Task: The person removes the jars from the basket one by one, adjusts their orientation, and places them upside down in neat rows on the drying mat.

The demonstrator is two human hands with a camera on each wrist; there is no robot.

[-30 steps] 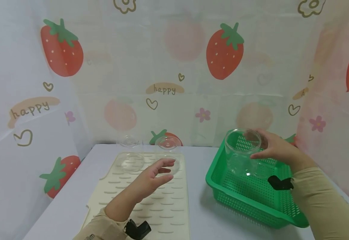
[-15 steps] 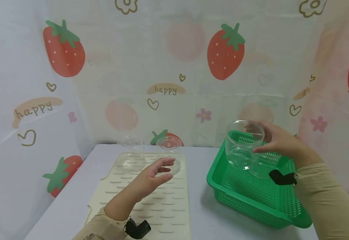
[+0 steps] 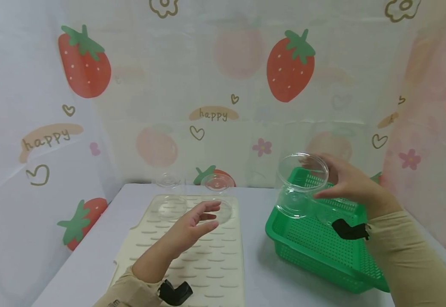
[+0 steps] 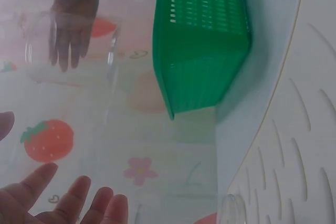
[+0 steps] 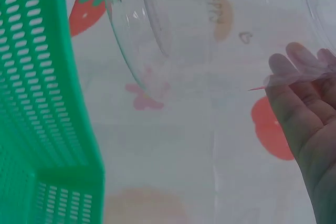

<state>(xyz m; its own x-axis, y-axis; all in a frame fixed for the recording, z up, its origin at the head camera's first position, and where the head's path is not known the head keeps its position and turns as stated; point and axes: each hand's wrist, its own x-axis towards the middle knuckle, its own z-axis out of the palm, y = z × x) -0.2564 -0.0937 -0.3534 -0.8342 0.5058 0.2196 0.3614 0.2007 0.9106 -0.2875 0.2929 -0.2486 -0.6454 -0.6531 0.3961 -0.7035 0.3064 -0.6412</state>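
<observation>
A wide, clear cup [image 3: 297,202] is in my right hand [image 3: 343,181], gripped at the side near its rim with thumb and fingers apart. It hangs over the back left part of a green basket [image 3: 318,264]. In the right wrist view my right fingers [image 5: 302,98] show partly through the clear wall. My left hand [image 3: 188,226] hovers over a cream drying mat [image 3: 207,273], fingers loosely bent and holding nothing. Two more clear cups stand at the back of the mat, a left cup [image 3: 170,204] and a right cup [image 3: 219,184].
Inside the basket, behind the right wrist, lies a faint clear shape, too indistinct to name. The white table [image 3: 255,238] shows between mat and basket. A strawberry-print cloth [image 3: 223,145] closes off the back and sides.
My right hand has raised the clear cup from inside the basket, then shifted it slightly left as it tilts. The left hand stays almost still.
</observation>
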